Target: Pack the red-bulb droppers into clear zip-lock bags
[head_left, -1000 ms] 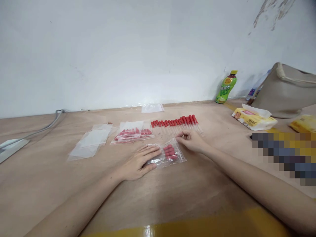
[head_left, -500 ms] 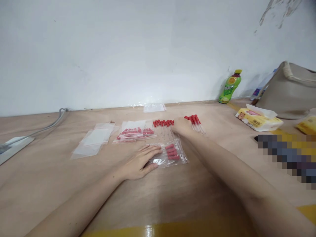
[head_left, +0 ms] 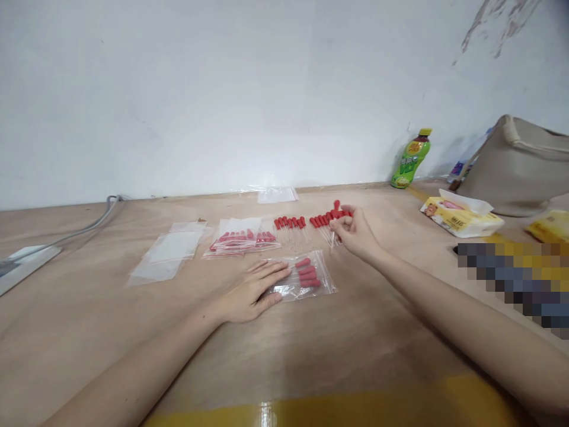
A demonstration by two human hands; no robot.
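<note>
My left hand point(head_left: 255, 290) lies flat with fingers stretched over the edge of a clear zip bag point(head_left: 328, 283), which holds several red-bulbed droppers. Between thumb and fingers, my right hand point(head_left: 355, 234) pinches a dropper point(head_left: 336, 206), its red bulb up and its thin clear tube pointing down. Partly behind that hand is a row of red-bulbed droppers point(head_left: 317, 221). Left of that row, a smaller group of droppers point(head_left: 290, 223) lies side by side. Filled zip bags point(head_left: 240, 234) with red bulbs are stacked beyond my left hand.
Flat clear bags point(head_left: 171, 249) lie on the left, another bag point(head_left: 278, 194) by the wall. A grey cable point(head_left: 95, 222) runs at far left. To the right are a green bottle point(head_left: 411, 160), a tissue pack point(head_left: 462, 218) and a beige handbag point(head_left: 520, 172).
My right hand has moved right from the middle of the droppers and now shows a dropper in its fingers. A gap shows between two groups of droppers. The left hand stays on the bag.
</note>
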